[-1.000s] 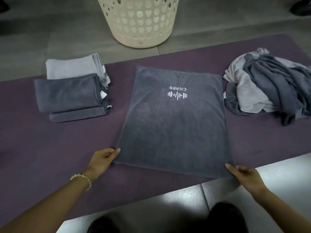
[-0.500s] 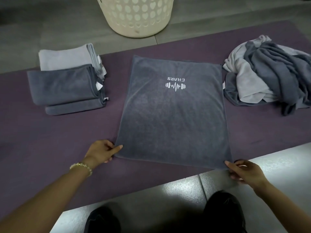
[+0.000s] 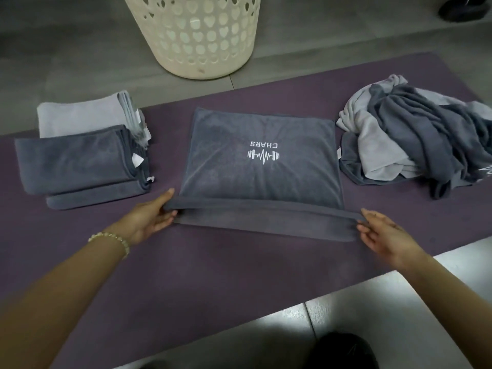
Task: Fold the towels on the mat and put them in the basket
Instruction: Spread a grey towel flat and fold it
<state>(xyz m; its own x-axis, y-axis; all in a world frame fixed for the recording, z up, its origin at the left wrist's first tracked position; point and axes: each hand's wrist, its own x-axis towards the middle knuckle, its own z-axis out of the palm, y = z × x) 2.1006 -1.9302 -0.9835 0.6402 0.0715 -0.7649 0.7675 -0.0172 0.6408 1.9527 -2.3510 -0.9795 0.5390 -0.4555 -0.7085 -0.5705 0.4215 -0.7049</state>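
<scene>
A dark grey towel (image 3: 255, 171) with a white "CHARS" logo lies in the middle of the purple mat (image 3: 213, 275). Its near edge is lifted and curls away from me. My left hand (image 3: 151, 219) pinches the near left corner and my right hand (image 3: 383, 233) pinches the near right corner. Left of it sits a stack of folded towels (image 3: 80, 155), dark grey ones in front of a light grey one. At the right lies a heap of unfolded grey towels (image 3: 415, 139). The cream basket (image 3: 197, 33) with heart-shaped holes stands on the floor beyond the mat.
Grey floor tiles run behind the mat, pale tiles in front of it. A dark shoe (image 3: 468, 9) shows at the top right corner. My knees or feet (image 3: 343, 350) appear as dark shapes at the bottom edge.
Both hands have raised the towel's near edge off the mat and carried it away from me, so the flat part looks shorter. The view has also shifted closer.
</scene>
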